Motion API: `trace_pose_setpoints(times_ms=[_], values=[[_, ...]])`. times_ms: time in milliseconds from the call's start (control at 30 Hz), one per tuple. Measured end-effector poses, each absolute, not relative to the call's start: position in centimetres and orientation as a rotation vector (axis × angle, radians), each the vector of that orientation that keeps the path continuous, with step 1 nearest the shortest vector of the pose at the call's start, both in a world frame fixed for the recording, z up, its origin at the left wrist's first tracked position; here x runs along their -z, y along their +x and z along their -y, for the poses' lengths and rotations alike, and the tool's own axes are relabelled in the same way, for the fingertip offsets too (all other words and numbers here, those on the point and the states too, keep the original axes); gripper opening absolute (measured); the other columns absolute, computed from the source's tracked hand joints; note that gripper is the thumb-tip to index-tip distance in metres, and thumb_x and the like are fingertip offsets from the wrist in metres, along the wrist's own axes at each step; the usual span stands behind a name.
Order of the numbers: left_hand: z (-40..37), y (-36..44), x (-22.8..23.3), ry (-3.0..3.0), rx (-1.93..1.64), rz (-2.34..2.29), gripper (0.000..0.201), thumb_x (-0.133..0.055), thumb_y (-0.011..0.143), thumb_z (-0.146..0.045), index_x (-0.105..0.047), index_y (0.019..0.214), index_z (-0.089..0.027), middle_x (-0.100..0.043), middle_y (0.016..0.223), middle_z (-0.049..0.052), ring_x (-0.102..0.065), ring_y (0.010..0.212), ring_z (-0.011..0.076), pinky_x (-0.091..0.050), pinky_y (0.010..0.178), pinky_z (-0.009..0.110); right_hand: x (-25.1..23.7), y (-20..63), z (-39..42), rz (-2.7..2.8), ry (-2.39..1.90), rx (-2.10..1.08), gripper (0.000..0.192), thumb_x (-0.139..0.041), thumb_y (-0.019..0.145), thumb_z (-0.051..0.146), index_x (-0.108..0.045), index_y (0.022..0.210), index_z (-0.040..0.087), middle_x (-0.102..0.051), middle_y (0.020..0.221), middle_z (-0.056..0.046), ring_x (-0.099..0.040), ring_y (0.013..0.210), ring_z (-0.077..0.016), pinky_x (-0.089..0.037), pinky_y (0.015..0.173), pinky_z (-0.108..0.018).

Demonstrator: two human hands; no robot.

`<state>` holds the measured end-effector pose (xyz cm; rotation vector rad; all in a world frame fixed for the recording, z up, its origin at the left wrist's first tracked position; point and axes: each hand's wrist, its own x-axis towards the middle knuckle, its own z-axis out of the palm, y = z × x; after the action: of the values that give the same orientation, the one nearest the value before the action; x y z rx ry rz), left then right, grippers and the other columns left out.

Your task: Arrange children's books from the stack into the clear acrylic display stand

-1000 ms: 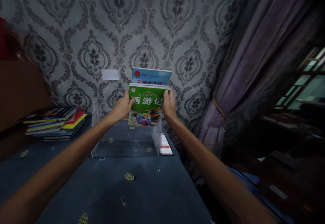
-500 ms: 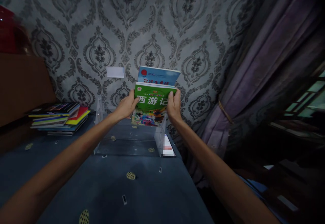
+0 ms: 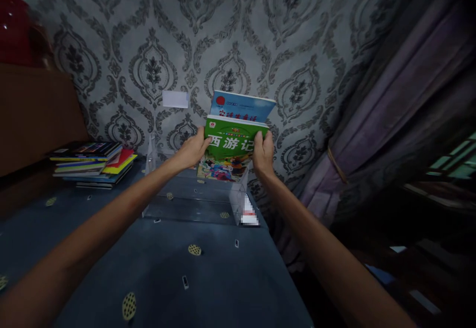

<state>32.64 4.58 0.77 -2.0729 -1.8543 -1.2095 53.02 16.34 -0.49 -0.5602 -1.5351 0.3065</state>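
Both hands up at the far end of the table. My left hand [image 3: 193,150] grips the left edge of the green book [image 3: 230,147], fingers wrapped round the side; my right hand [image 3: 263,153] is clamped on its right edge, thumb on the cover. The book stands upright, tilted a little to the right, its lower edge down inside the clear acrylic rack [image 3: 197,196]. Just behind it, taller and leaning the same way, is the blue book [image 3: 241,107], close against the patterned wall [image 3: 260,30].

Step in hand, as I judge it: seating the green book in the rack, in front of the blue one. I cannot tell whether its bottom edge touches the rack floor. The next move would call for squaring the book upright, easing it down until it bears, then opening both hands together so it does not tip.

Around:
- stack of books [image 3: 92,162] lying flat at the left, well apart from the rack.
- phone [image 3: 249,214] flat on the table just beside the rack's right wall.
- blue tablecloth [image 3: 208,278] with small spots.
- purple curtain [image 3: 372,119] at the right, tied back.
- brown cabinet [image 3: 33,114] at far left.

In the way: the rack's right wall sits near my right wrist; the phone lies under that arm's path.
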Motion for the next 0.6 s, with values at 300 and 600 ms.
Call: trace_pose_setpoints(times_ms=[300,600], values=[[-4.0,31.9,0.7,-2.195,0.875,2.07,0.031,-0.043,0.099,-0.036,-0.049,0.12,-0.013,-0.071,0.109,0.019,-0.071,0.105,0.0327,-0.053,0.09,0.042,4.3,54.0,-17.0,1.623,-0.593,-0.42,0.052,-0.048,0.087,0.074,-0.058,0.086,0.023,-0.06,0.081,-0.002,-0.056,0.086,-0.0234,-0.048,0.09,-0.045],[-4.5,32.0,1.7,-2.146,0.793,2.119,0.032,-0.041,0.1,-0.038,-0.055,0.113,-0.012,-0.072,0.103,0.021,-0.07,0.108,0.0344,-0.052,0.093,0.042,7.6,53.1,-18.4,1.528,-0.579,-0.566,0.062,-0.031,0.091,0.08,-0.062,0.099,0.026,-0.064,0.1,-0.004,-0.059,0.101,-0.0213,-0.05,0.097,-0.044]])
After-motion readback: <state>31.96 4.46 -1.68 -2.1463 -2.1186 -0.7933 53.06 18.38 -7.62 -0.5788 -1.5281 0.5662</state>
